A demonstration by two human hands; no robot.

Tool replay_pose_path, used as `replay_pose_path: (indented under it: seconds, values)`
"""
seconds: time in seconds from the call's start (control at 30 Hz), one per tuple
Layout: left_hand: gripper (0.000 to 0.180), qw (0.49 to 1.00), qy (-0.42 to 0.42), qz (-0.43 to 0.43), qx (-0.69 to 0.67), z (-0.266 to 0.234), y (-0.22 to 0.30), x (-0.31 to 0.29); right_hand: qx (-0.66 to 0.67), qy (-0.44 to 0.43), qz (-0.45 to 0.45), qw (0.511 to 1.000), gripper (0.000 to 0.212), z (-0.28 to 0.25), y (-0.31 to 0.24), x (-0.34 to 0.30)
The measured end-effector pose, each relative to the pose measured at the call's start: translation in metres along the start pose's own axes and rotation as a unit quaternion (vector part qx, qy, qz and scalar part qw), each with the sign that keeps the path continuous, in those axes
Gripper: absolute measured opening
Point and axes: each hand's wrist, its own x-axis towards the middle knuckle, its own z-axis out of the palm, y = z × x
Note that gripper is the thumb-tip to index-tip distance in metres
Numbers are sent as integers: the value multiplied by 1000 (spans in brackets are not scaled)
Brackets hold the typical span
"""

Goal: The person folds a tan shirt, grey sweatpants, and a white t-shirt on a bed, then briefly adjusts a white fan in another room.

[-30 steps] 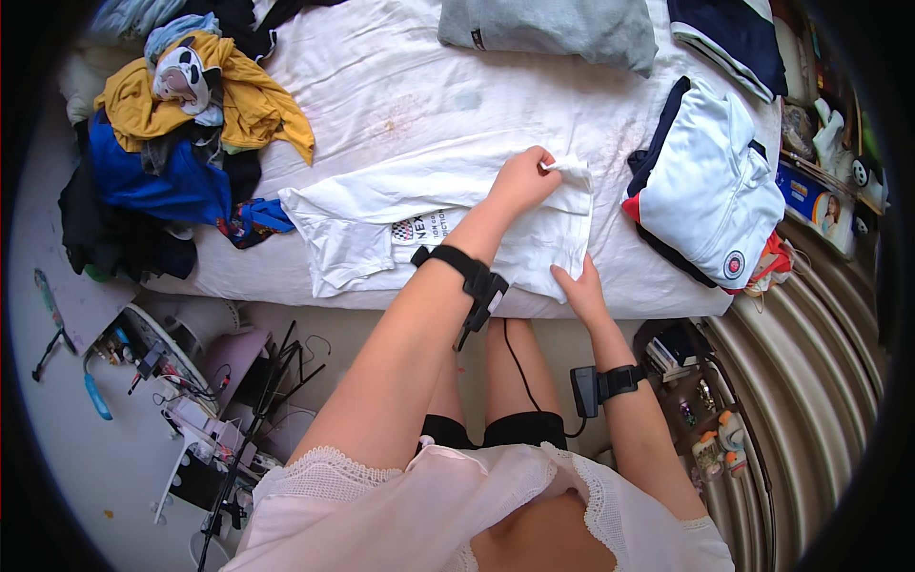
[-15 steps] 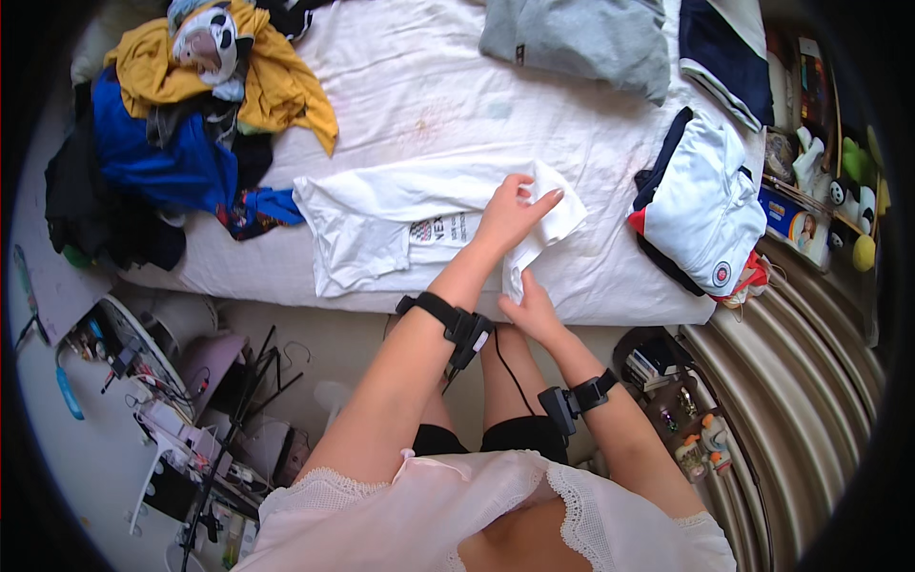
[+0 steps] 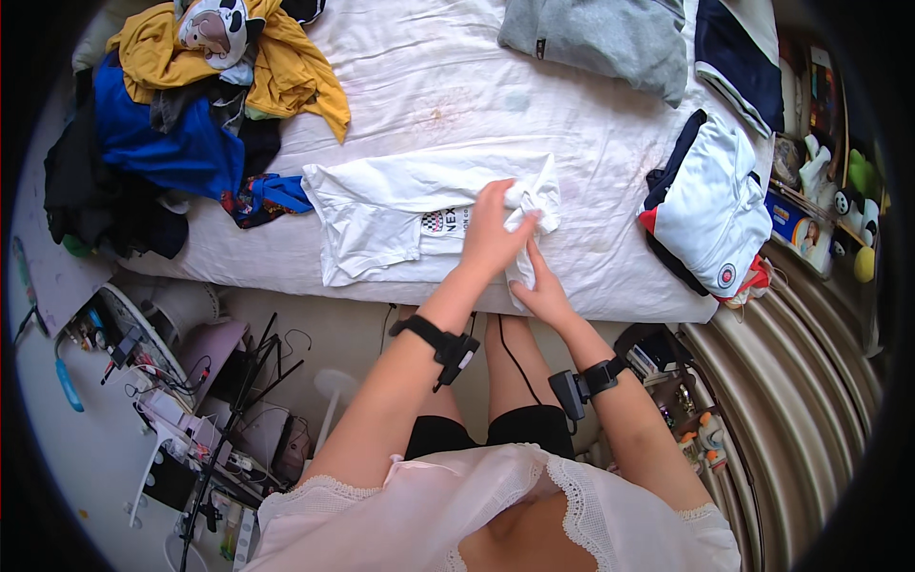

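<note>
A white T-shirt with a dark print lies on the bed, its long sides folded inward and its sleeve end to the left. At its right end, my left hand has its fingers closed on the bunched, turned-up hem. My right hand pinches the near corner of that same end between thumb and fingers, just beside the left hand. Part of the print is hidden behind my left hand.
A loose pile of clothes, including a yellow garment and a blue one, is at the left. A grey garment lies at the back, folded white clothing at the right. The bed's edge runs just before me.
The shirt's right end has been drawn leftward and bunched up. My hands have come closer together there. The whole view has shifted slightly.
</note>
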Motion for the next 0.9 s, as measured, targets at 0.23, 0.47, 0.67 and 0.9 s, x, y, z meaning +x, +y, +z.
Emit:
replay_pose_path:
  seconds: [0.23, 0.47, 0.67, 0.9]
  values:
    - [61, 942, -149, -242, -179, -12, -31, -67, 174, -163, 38, 970, 51, -31, 26, 14]
    - [86, 985, -33, -121, 119, 7, -27, -87, -79, 299, -48, 950, 37, -53, 38, 69]
    - [66, 972, 80, -168, 145, 8, -62, -89, -20, 22, 91, 995, 45, -50, 11, 84]
    - [31, 984, 22, -174, -32, -32, -69, -101, -102, 210, -47, 971, 34, -8, -60, 52]
